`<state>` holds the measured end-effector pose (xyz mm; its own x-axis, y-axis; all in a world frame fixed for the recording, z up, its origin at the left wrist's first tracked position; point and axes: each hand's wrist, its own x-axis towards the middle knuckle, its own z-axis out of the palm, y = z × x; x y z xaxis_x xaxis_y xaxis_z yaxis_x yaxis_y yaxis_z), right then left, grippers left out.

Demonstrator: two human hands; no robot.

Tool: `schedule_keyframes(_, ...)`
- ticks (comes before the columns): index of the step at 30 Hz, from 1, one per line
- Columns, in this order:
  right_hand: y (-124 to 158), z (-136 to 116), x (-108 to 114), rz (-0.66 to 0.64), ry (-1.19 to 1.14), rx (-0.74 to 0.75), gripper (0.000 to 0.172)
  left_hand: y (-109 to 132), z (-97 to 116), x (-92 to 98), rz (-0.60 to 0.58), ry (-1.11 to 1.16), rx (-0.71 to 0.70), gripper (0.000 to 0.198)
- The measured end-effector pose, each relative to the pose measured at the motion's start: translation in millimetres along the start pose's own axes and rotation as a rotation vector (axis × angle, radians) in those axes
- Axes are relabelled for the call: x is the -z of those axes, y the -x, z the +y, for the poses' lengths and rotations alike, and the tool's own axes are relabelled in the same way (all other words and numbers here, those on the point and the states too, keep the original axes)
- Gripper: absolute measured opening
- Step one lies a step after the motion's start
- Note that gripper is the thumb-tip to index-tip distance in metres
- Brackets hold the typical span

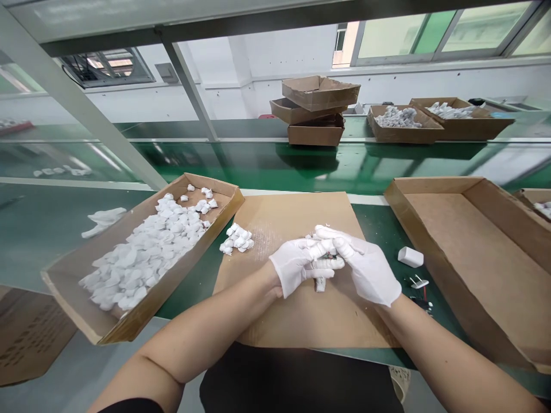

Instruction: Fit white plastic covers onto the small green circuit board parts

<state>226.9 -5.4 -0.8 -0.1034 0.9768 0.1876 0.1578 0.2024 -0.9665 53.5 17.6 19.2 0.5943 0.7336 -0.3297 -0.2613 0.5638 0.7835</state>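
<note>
My left hand [301, 265] and my right hand [365, 265], both in white gloves, meet above a brown cardboard sheet [275, 321]. Between their closed fingers is a small part with bits of circuitry [329, 256]; the fingers cover most of it. A small white piece [320, 285] shows just below the left fingers; whether it is held or lies on the sheet I cannot tell. To the left, a small heap of white plastic pieces [236, 238] sits at the sheet's edge. Right of my right hand lie a white plug housing [410, 257], a two-pin plug piece [418, 282] and a dark part with a red wire [424, 299].
A cardboard tray [232, 209] of many white pieces stands at left, with a white glove [103, 220] beyond it. Another cardboard tray [469, 229] stands at right. Behind are stacked boxes [316, 135] and trays of parts [404, 135]. A slanted frame post [86, 103] rises at left.
</note>
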Motion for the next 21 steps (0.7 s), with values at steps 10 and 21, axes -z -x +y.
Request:
schedule_keyframes(10,5.6,6.9,-7.7,-0.020,0.274,0.283,0.042,-2.1,-2.9,5.7,0.003,-0.051,-0.034,0.042)
schedule_keyframes(21,0.0,7.5,-11.6,0.048,0.580,0.381,0.062,-1.4,12.2,19.5,-0.270,0.072,0.078,0.056)
